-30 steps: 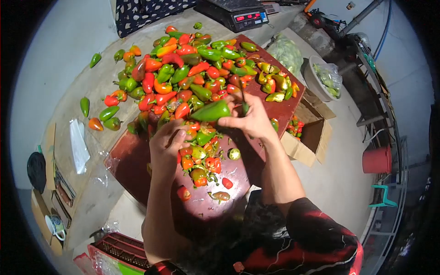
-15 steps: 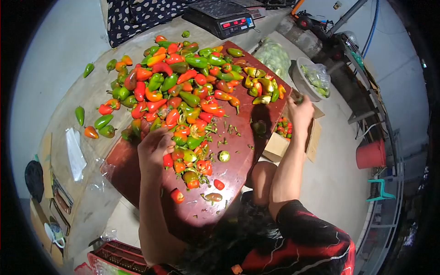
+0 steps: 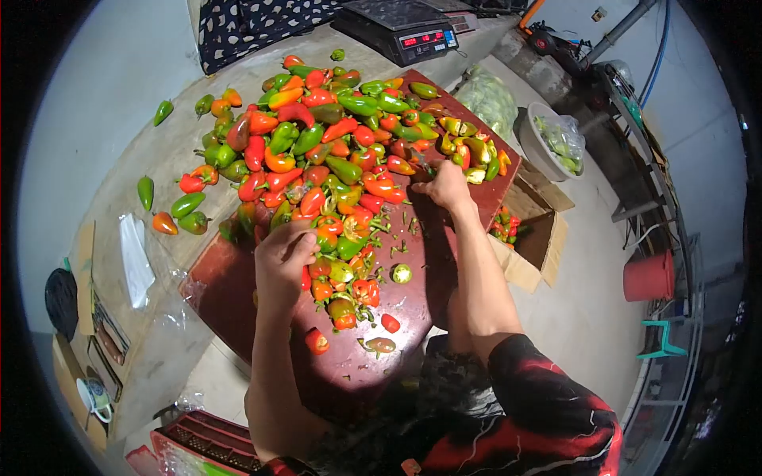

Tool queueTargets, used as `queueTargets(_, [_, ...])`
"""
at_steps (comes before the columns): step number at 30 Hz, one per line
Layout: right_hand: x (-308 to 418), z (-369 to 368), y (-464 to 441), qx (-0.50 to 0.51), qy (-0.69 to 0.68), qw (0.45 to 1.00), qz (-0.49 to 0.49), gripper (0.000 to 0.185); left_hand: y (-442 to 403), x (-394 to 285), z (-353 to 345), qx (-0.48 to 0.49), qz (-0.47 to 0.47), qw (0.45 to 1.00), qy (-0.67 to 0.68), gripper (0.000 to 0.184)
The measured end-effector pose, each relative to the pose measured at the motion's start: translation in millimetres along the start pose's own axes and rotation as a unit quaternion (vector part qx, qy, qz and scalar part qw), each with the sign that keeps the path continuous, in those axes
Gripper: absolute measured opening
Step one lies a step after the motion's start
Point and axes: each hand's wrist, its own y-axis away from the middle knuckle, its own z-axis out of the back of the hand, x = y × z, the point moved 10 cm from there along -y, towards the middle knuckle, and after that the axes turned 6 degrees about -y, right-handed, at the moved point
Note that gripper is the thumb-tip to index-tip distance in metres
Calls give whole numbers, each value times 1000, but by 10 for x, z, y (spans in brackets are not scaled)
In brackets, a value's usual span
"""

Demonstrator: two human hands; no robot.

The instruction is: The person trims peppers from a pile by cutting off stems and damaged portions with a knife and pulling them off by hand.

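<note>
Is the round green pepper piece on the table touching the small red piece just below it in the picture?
Apart. The head view shows a strip of bare tabletop between the round green piece and the small red piece.

Produce-packing room, peppers heaped, scale (digital)

Bare L hand: held w/ fingers loosely curled inward, thumb near them, atop the bare L forearm, approx. upright in view. Bare R hand reaches farther fwd, thumb out to its L side (fingertips partly hidden, hard to read). Bare R forearm slants up-left from the elbow; hands well apart.
</note>
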Motion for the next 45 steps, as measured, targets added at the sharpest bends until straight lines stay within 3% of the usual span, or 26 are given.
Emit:
queueTargets(2, [-148, -54, -137, -37, 19, 999, 24, 44, -13, 29, -21, 4, -8, 1000, -7, 29])
queueTargets(4, [-198, -97, -169, 19, 18, 999, -34, 52, -22, 48, -34, 2, -12, 1000, -11, 27])
queueTargets(6, [-185, 49, -90, 0, 17, 999, -40, 53, -11, 34, -30, -2, -10, 1000, -3, 26])
queueTargets(10, [94, 356, 196, 22, -207, 978, -13, 44, -13, -10, -58, 6, -40, 998, -38, 27])
queueTargets(12, [245, 290, 378, 83, -305, 949, -16, 25, -1, 9, -125, 8, -51, 998, -40, 31])
queueTargets(14, [428, 156, 601, 134, -358, 923, -35, 25, 50, -14, -242, 14, -60, 997, -43, 36])
queueTargets(15, [676, 26, 688, 176, -400, 899, 22, 25, 88, -90, -321, 23, -80, 996, -29, 41])
queueTargets(17, [932, -234, 984, 301, -426, 853, 30, 21, 147, -199, -452, 81, -84, 993, 26, 57])
queueTargets(18, [1064, -365, 1116, 354, -430, 830, 40, 20, 148, -185, -470, 68, -82, 992, 71, 49])
queueTargets(20, [1198, -629, 1320, 386, -423, 819, -17, 31, 185, -148, -575, 153, -74, 982, 84, 37])
queueTargets(21, [1289, -664, 1350, 405, -422, 811, 12, 50, 200, -223, -534, 128, -74, 983, 104, 27])
queueTargets(22, [1311, -676, 1395, 409, -420, 810, 14, 50, 187, -216, -499, 124, -75, 984, 104, 27])
queueTargets(24, [1306, -500, 1341, 301, -480, 824, 6, 64, 124, -128, -353, 80, -45, 988, 128, 26])
queueTargets(25, [1328, -468, 1274, 270, -400, 870, 99, 77, 97, -122, -312, 68, -55, 987, 136, 26])
queueTargets(28, [1563, -154, 1312, 56, -163, 939, 298, 74, 92, -144, -255, 55, -42, 987, 148, 25])
queueTargets(30, [1597, -176, 1351, 91, -116, 950, 274, 73, 92, -114, -259, 53, -38, 987, 149, 24])
queueTargets(45, [1745, -133, 1491, -17, -22, 927, 373, 77, 141, -232, -269, 93, -64, 985, 133, 22])
